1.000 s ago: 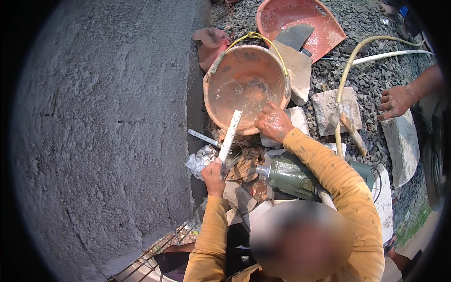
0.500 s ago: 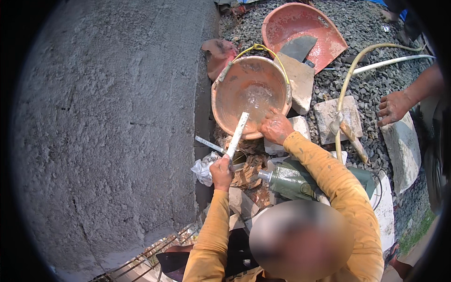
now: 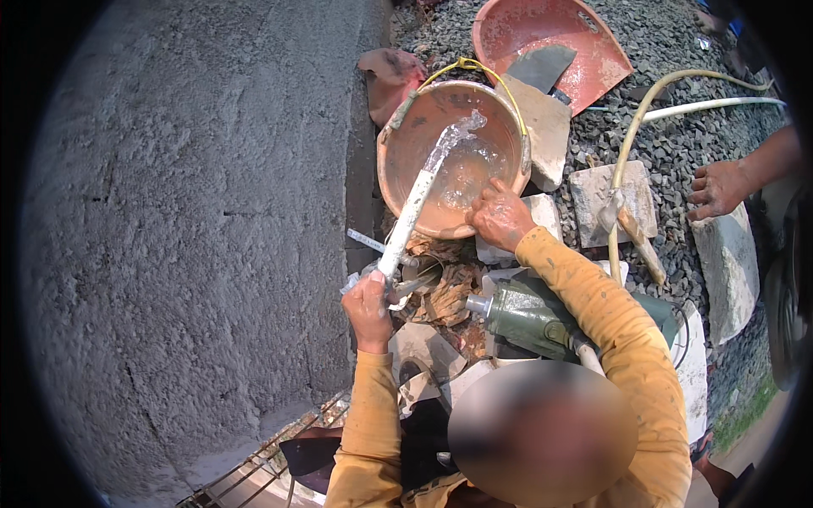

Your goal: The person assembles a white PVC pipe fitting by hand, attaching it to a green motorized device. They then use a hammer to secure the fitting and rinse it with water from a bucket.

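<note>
My left hand (image 3: 369, 309) is closed round a white pipe (image 3: 406, 220) that slants up toward an orange bucket (image 3: 400, 157). Clear water (image 3: 457, 134) gushes from the pipe's far end and splashes into the shallow brownish water in the bucket. On the bucket's near right rim, my right hand (image 3: 504, 218) has its fingers hooked over the edge. The bucket's yellow handle (image 3: 466, 63) stands up at the far side. A thin white tube with printed marks (image 3: 366, 240) lies left of the pipe. Clear plastic (image 3: 350, 282) shows beside my left hand.
A green cylindrical machine (image 3: 533, 317) lies under my right forearm. Beyond the bucket are a red scoop-shaped pan (image 3: 605, 72) and a reddish cloth (image 3: 394, 80). Concrete blocks (image 3: 614, 199) and a hose (image 3: 627, 152) lie on gravel. Another person's hand (image 3: 720, 188) is at right. Rough concrete (image 3: 203, 212) fills the left.
My left hand has moved slightly left and the pipe shows longer, with a stream now visible from its end. My right hand stays at the bucket rim. The crumpled plastic is mostly hidden.
</note>
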The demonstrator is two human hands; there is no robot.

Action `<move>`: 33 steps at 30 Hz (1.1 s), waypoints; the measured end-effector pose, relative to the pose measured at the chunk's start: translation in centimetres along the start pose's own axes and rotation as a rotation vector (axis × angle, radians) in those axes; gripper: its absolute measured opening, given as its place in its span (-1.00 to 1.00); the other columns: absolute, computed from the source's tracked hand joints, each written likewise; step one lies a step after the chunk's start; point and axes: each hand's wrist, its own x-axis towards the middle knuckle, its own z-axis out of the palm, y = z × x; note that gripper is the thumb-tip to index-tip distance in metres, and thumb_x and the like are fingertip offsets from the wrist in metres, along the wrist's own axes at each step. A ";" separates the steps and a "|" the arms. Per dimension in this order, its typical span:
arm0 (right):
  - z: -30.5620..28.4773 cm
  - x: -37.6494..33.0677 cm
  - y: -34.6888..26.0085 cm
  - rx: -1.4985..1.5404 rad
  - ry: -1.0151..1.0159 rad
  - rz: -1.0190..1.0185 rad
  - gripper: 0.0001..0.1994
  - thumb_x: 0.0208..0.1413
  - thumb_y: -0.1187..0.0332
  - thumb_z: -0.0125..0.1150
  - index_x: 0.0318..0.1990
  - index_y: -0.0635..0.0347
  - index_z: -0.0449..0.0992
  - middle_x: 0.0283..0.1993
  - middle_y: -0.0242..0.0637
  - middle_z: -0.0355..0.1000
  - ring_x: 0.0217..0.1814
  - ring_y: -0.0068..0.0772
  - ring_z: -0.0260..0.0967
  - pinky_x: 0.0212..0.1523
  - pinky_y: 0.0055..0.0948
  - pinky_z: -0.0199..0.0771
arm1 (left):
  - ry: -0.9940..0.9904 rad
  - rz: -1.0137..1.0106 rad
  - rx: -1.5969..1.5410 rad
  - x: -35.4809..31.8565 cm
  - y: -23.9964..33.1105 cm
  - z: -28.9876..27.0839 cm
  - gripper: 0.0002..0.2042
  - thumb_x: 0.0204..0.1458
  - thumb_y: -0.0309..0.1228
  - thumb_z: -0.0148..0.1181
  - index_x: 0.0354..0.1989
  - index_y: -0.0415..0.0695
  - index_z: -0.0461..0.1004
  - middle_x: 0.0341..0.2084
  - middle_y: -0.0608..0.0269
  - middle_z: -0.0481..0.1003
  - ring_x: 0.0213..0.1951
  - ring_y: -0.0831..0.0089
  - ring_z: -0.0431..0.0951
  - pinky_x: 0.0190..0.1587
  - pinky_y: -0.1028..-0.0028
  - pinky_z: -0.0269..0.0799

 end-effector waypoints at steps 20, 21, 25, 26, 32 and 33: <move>-0.8 0.7 -0.1 0.071 0.062 -0.013 -0.87 -0.13 0.35 0.07 -0.57 -0.01 0.56 -0.49 -0.37 0.48 -0.20 -0.36 0.42 0.18 -0.18 0.16 | -0.014 -0.038 0.048 0.3 -6.5 1.1 -0.59 0.12 -0.25 0.01 -0.70 -0.29 0.30 -0.80 0.33 0.26 -0.66 0.58 0.17 -0.58 0.41 0.06; -0.8 0.0 -0.1 0.056 0.049 0.000 -0.87 -0.13 0.35 0.07 -0.57 0.00 0.56 -0.49 -0.36 0.48 -0.20 -0.36 0.42 0.18 -0.19 0.16 | -0.010 -0.082 -0.003 -0.6 -7.1 2.2 -0.59 0.12 -0.26 0.02 -0.71 -0.30 0.29 -0.80 0.35 0.22 -0.65 0.59 0.12 -0.59 0.39 0.02; -0.5 0.9 -0.4 0.020 -0.057 0.008 -0.87 -0.12 0.37 0.05 -0.59 -0.03 0.53 -0.48 -0.41 0.44 -0.22 -0.42 0.41 0.16 -0.21 0.16 | -0.082 -0.104 0.045 -1.7 -4.5 1.8 -0.63 0.09 -0.21 -0.01 -0.61 -0.27 0.42 -0.71 0.32 0.37 -0.62 0.54 0.31 -0.53 0.47 0.23; -0.2 0.4 -0.3 0.035 -0.021 -0.001 -0.87 -0.12 0.36 0.05 -0.59 -0.03 0.53 -0.48 -0.41 0.43 -0.23 -0.42 0.40 0.16 -0.21 0.16 | -0.052 -0.147 0.024 -1.1 -3.7 0.5 -0.65 0.08 -0.21 -0.01 -0.60 -0.24 0.40 -0.72 0.31 0.36 -0.62 0.52 0.32 -0.51 0.45 0.25; 0.3 -1.5 1.1 0.065 0.065 0.028 -0.89 -0.16 0.37 0.07 -0.61 -0.03 0.51 -0.50 -0.41 0.42 -0.25 -0.40 0.37 0.19 -0.19 0.14 | -0.043 0.012 -0.268 0.9 6.9 -1.8 -0.60 0.09 -0.12 -0.09 -0.62 -0.21 0.32 -0.76 0.24 0.29 -0.66 0.44 0.31 -0.52 0.42 0.25; 0.0 -2.0 1.4 0.085 0.055 0.044 -0.90 -0.16 0.37 0.07 -0.61 -0.03 0.51 -0.50 -0.41 0.42 -0.24 -0.40 0.38 0.20 -0.18 0.14 | -0.069 0.065 -0.239 0.7 6.9 -1.2 -0.58 0.09 -0.11 -0.10 -0.63 -0.22 0.32 -0.76 0.24 0.30 -0.67 0.44 0.31 -0.53 0.43 0.24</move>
